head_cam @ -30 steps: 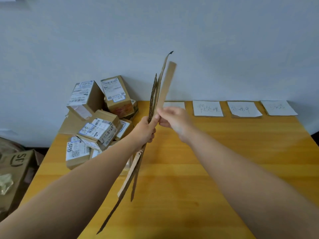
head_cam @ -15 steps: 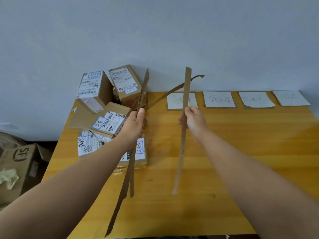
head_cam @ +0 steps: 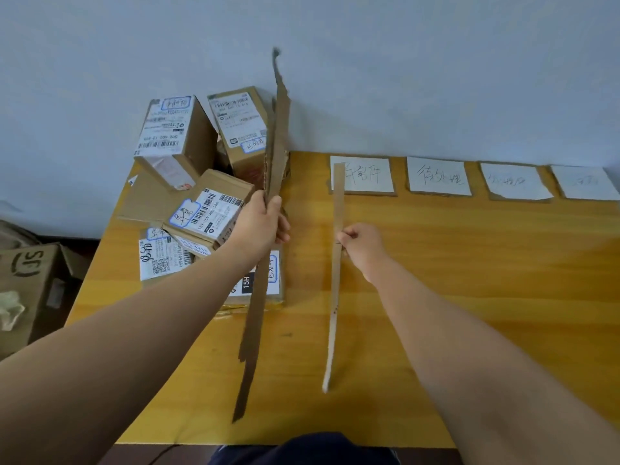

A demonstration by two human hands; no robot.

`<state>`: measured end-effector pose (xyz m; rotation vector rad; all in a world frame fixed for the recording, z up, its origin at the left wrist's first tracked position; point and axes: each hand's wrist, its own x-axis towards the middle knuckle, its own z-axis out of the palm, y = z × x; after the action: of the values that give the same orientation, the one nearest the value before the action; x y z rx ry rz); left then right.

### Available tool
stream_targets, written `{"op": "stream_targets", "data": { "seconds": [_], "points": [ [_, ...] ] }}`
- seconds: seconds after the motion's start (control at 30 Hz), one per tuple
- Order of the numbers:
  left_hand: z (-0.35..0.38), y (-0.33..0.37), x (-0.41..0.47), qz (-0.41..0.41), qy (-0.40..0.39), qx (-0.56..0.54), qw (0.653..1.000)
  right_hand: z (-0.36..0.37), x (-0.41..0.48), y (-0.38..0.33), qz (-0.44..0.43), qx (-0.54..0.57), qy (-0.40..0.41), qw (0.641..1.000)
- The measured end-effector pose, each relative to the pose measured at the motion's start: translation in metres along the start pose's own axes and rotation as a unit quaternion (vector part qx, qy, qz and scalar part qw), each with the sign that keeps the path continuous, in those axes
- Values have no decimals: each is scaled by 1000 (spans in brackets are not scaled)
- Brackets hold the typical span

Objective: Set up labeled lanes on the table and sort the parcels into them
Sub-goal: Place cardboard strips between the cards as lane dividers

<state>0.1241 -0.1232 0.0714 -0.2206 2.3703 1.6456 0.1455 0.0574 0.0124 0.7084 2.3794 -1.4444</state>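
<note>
Your left hand (head_cam: 265,223) grips a bundle of cardboard strips (head_cam: 280,146), maybe two or three; your right hand (head_cam: 364,245) pinches a single strip (head_cam: 336,297) over the table (head_cam: 469,280).

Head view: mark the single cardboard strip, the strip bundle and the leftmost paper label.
single cardboard strip (head_cam: 335,290), head view, lower half below the right hand (head_cam: 360,245).
strip bundle (head_cam: 278,146), head view, upper part above the left hand (head_cam: 265,223).
leftmost paper label (head_cam: 369,176), head view, sheet's middle.

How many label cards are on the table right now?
4, in a row along the far edge of the table: leftmost card, second card, third card, rightmost card; more may lie off-frame.
</note>
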Motion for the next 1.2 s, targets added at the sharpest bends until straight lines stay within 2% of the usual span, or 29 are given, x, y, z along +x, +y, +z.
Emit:
{"op": "stream_targets", "data": {
  "seconds": [0.23, 0.47, 0.63, 0.87, 1.07, 1.2],
  "points": [
    [4, 3, 16, 58, -26, 184, 981, 20, 22, -7, 18, 0, -8, 1000],
    [8, -4, 35, 60, 5, 237, 970, 31, 39, 9, 65, -5, -27, 998],
    [7, -17, 34, 63, 15, 216, 974, 38, 49, 21, 78, -33, -32, 996],
    [10, -19, 32, 38, 7, 188, 981, 42, 46, 28, 75, -62, 3, 995],
    [7, -14, 29, 34, 7, 162, 986, 42, 44, 25, 40, -158, 6, 987],
    [4, -11, 25, 9, 11, 117, 993, 34, 32, 15, 2, -139, 12, 990]
  ]
}}
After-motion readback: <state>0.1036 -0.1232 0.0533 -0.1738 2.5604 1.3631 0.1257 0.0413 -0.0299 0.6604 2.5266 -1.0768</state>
